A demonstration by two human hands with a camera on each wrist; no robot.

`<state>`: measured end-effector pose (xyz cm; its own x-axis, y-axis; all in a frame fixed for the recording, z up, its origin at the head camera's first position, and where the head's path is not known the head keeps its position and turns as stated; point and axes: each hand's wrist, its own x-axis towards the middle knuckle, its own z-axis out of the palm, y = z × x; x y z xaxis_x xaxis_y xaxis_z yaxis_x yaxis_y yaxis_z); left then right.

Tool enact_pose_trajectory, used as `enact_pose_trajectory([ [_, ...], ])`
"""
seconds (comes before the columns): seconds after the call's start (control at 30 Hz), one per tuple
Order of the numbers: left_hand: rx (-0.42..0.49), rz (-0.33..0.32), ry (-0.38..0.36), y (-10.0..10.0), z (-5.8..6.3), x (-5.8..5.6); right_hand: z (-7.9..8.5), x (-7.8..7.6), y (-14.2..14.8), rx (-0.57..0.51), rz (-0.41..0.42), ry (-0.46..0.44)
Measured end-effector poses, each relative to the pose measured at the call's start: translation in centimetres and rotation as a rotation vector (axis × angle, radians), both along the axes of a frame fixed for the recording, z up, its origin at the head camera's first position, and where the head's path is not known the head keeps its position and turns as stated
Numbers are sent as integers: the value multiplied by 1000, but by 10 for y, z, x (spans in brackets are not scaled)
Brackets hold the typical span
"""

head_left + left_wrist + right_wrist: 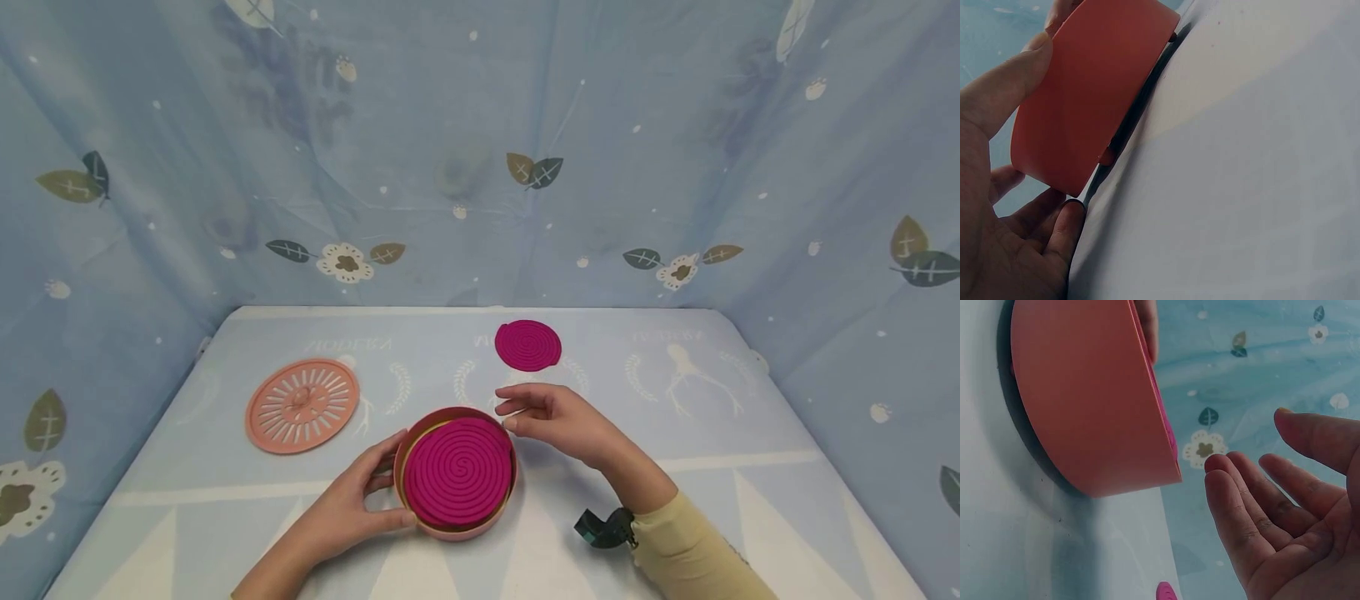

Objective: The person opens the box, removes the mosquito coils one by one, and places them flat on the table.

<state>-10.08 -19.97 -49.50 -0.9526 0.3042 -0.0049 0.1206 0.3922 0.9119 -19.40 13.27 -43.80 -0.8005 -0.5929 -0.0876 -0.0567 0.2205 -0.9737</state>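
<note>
A round salmon-pink mosquito coil box (pixel 459 534) stands on the table in front of me, its small feet showing at the base in the left wrist view. Inside it lies a magenta mosquito coil (pixel 459 472), flat and filling most of the opening. My left hand (pixel 347 503) grips the box from the left, thumb on the near side and fingers round the far side. Just off the upper right rim hovers my right hand (pixel 553 419), fingers relaxed and holding nothing; the right wrist view shows a gap between its fingertips and the box wall (pixel 1085 394).
The slotted salmon-pink lid (pixel 302 400) lies flat at the left of the table. Toward the back edge is a second magenta coil (pixel 528 346). A patterned blue curtain (pixel 465 150) hangs behind and at both sides. A dark wrist camera (pixel 606 529) sits by my right sleeve.
</note>
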Motion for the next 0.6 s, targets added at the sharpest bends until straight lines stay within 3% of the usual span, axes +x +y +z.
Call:
enact_pose_trajectory([
  [0.6,-6,1,13,0,-1,0,-4,7,-13,-12,103,9],
])
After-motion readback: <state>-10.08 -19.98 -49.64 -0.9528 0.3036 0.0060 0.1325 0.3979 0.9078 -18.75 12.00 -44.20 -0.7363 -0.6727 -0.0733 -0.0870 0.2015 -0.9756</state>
